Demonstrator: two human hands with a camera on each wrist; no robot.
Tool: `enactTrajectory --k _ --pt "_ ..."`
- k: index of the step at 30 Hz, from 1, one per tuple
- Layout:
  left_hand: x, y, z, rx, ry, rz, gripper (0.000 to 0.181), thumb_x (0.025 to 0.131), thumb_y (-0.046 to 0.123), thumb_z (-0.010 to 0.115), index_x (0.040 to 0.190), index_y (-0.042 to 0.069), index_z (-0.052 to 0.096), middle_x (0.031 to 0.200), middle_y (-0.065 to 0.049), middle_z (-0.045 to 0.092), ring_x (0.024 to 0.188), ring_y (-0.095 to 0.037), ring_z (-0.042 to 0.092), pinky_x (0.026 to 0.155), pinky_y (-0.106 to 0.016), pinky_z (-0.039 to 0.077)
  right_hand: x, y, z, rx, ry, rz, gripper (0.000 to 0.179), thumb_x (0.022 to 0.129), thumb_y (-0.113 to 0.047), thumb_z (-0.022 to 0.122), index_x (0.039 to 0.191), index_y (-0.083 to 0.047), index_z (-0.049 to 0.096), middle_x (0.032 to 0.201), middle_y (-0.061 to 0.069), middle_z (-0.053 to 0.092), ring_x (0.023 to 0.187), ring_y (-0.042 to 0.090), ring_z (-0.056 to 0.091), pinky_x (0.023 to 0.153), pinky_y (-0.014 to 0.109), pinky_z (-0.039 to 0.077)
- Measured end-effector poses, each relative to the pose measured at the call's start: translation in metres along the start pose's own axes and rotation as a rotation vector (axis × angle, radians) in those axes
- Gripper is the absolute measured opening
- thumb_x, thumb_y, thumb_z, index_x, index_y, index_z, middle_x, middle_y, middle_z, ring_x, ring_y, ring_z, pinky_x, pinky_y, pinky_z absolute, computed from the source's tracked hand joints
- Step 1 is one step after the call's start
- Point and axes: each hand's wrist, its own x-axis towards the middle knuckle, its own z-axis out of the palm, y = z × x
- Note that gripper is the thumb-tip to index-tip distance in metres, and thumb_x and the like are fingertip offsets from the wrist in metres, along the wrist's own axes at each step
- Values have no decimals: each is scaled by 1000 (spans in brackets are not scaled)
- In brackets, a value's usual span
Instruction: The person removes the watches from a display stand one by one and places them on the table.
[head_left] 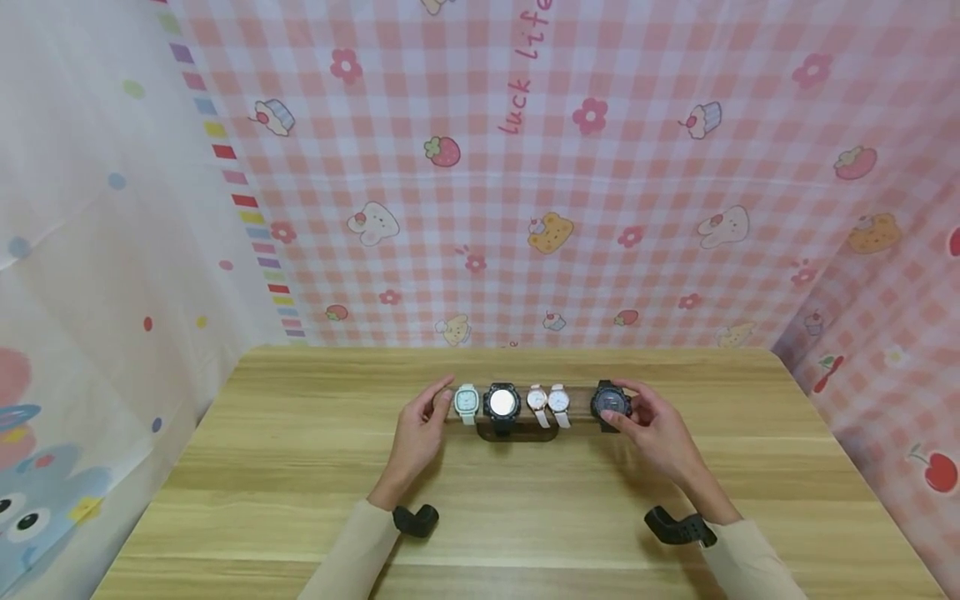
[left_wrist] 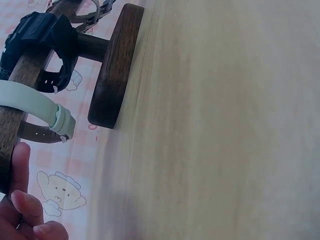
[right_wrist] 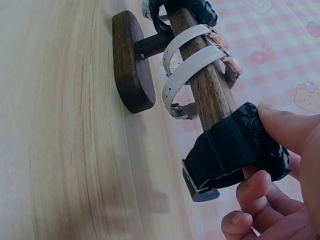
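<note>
Both hands are busy, well apart at either end of the wooden bar (head_left: 580, 402): our left hand (head_left: 420, 425) grips its left end, and our right hand (head_left: 663, 433) pinches the dark-faced black watch (head_left: 612, 402) between thumb and fingers. That watch sits at the bar's right end, its strap buckled into a loop; how far the bar runs through it, we cannot tell.

Down the line we go: nearest our left hand, a mint-green watch (head_left: 467, 401) with a squarish face; beside it, a chunky watch (head_left: 502, 403), black, its face one white glare; next, two slim watches (head_left: 558, 399) on pale straps, side by side, then a stretch of bare wood before the one we are pinching. These four loop round the bar. Below, the dark base (left_wrist: 116, 70) stands on the bench (head_left: 525, 508), joined to the bar by a short post (right_wrist: 152, 45).

Any names to call? Marks show on the dials, too small for us to read, and our thumb overlaps the edge of the dark one. The pink checked cloth (head_left: 465, 200) behind gives us real lettering: "luck life", running upward in rosy script among cupcakes, strawberries and flowers. Lower, just above the bench, we make out an "e". At our beige sleeves (head_left: 352, 550), black mounts (head_left: 416, 521) jut inward.
</note>
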Motion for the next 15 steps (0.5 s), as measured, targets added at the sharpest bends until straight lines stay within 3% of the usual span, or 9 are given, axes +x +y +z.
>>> enactTrajectory --k 7,15 --pt "0 0 -1 10 -3 8 35 103 27 54 133 12 63 73 -1 52 66 -13 48 59 -22 41 -6 -1 -6 -32 18 7 48 89 -21 76 132 -12 57 77 6 54 63 11 44 53 24 37" --pt "0 1 0 -1 -2 15 36 103 29 55 133 10 63 73 -10 54 65 -12 47 58 -22 40 -14 -1 -13 -63 29 -11 48 87 -20 78 130 -10 59 79 6 54 64 11 46 54 24 40"
